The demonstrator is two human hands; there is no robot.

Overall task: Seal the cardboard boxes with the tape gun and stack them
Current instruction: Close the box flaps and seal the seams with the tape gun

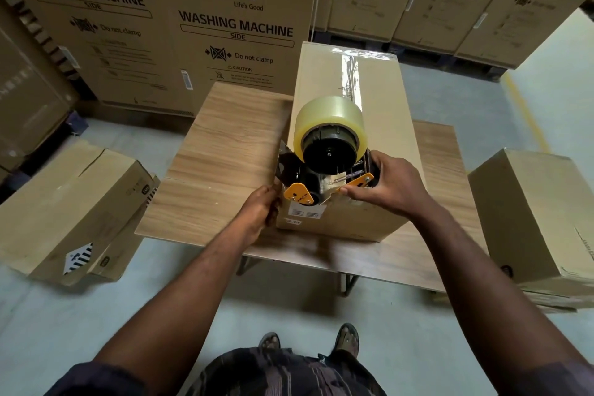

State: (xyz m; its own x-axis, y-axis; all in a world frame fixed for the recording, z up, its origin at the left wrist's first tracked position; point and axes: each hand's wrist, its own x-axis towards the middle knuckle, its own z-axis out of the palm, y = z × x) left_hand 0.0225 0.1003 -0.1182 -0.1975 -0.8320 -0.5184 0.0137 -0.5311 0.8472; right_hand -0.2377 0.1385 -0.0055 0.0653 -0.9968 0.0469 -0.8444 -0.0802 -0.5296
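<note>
A long cardboard box [382, 125] lies on the wooden table [225, 151], with a strip of clear tape running along its top seam. At the box's near end sits the tape gun [324, 167], black with orange parts and a large roll of clear tape. My right hand [385, 186] grips the tape gun from the right side. On the near left corner of the box rests my left hand [260, 212], its fingers against the box's side.
An open cardboard box [74, 202] sits on the floor at the left, and a closed one [540, 219] at the right. Tall washing machine cartons [180, 29] form a wall behind the table. Grey floor lies around my feet.
</note>
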